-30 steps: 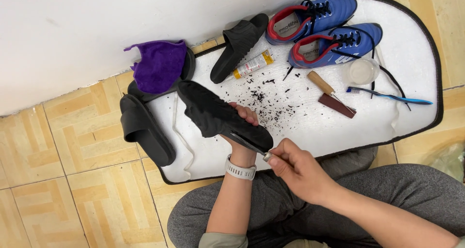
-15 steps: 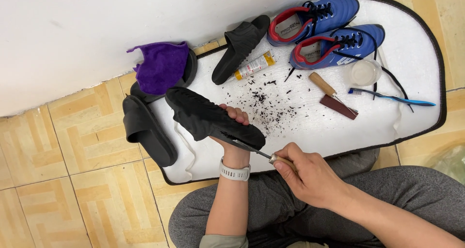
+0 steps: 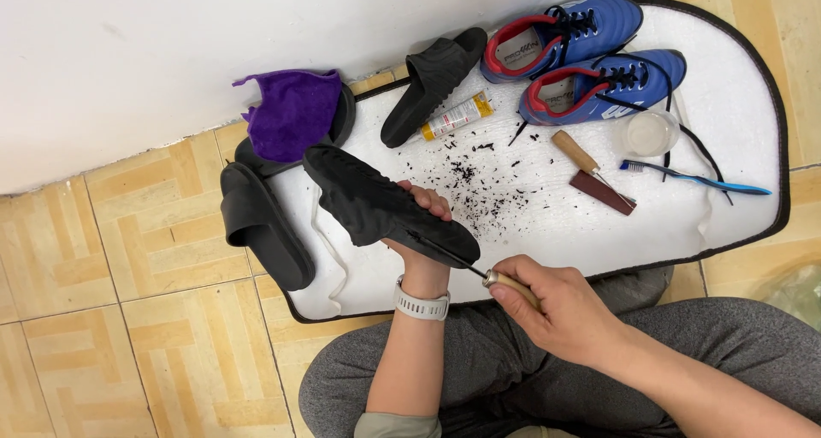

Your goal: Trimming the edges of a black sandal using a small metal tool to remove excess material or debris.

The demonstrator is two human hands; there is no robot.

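At mid-frame the left hand (image 3: 419, 211) is clamped under a black slide (image 3: 385, 205), sole up. The right hand (image 3: 560, 305) is closed on an awl (image 3: 479, 271) picking its tread. Black crumbs (image 3: 487, 186) dot the white mat (image 3: 735, 130), suggesting cleaning is well underway; three slides look untouched.

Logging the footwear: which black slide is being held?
The black slide in the left hand, raised sole-up over the mat; the other three lie on the floor or mat.
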